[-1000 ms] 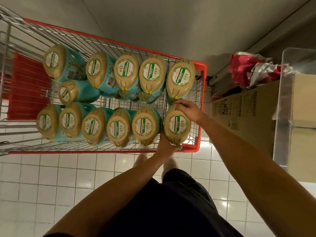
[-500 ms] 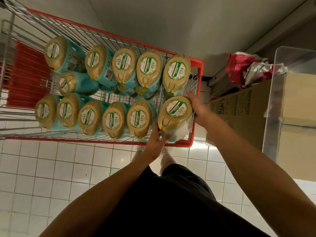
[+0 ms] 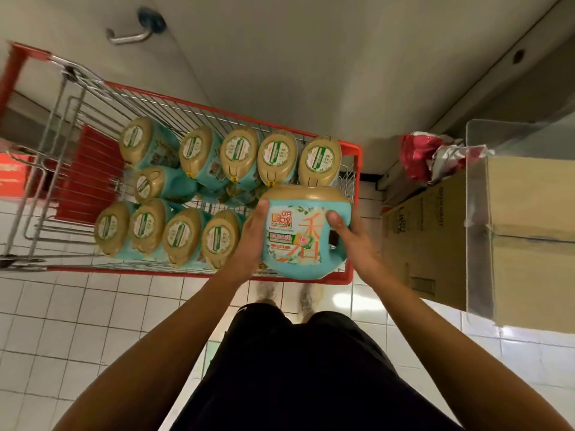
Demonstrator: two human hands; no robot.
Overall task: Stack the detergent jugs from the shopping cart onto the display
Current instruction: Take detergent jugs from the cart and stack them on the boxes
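A teal detergent jug (image 3: 303, 234) with a tan cap and a "Liby" label is held up above the right end of the red wire shopping cart (image 3: 354, 163). My left hand (image 3: 253, 241) grips its left side and my right hand (image 3: 348, 236) grips its right side at the handle. Several more teal jugs with tan caps (image 3: 183, 234) lie in two rows inside the cart. The display is at the right, with a clear panel (image 3: 477, 213) in front of cardboard boxes (image 3: 529, 244).
A brown carton (image 3: 423, 234) stands on the white tiled floor between cart and display. Red and silver crumpled wrapping (image 3: 432, 157) lies on top of it. A grey wall with a metal handle (image 3: 130, 34) runs behind the cart. My legs and shoes show below the jug.
The jug at the cart's right end has been lifted out and turned so its label faces me, with both hands now on its sides. The view has pulled back from the cart.
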